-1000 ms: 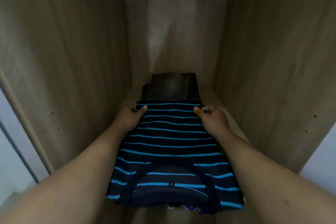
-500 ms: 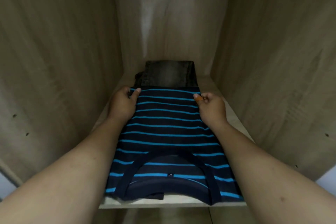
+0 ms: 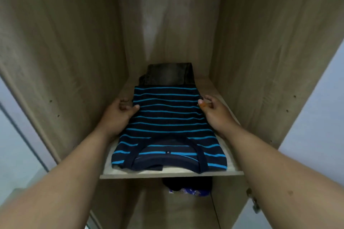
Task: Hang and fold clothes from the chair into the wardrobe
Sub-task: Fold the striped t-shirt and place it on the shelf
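Right side: plain pale wall (image 3: 316, 117), bluish-white, running from mid-height down to the bottom edge. Left side: pale bluish panel (image 3: 11, 154), smooth and unmarked. A thin dark strip (image 3: 20, 136) crosses it on a diagonal, top left to lower right; possibly a glass door or window frame, too blurred to tell. Dull grey-green band (image 3: 22, 190) low on that panel.

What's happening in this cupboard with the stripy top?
A person is putting a folded striped shirt on a wardrobe shelf, in front of folded dark jeans. The left hand rests at the shirt's left edge, thumb on the fabric; the right hand is beside its right edge, fingers loose. More clothes sit below.
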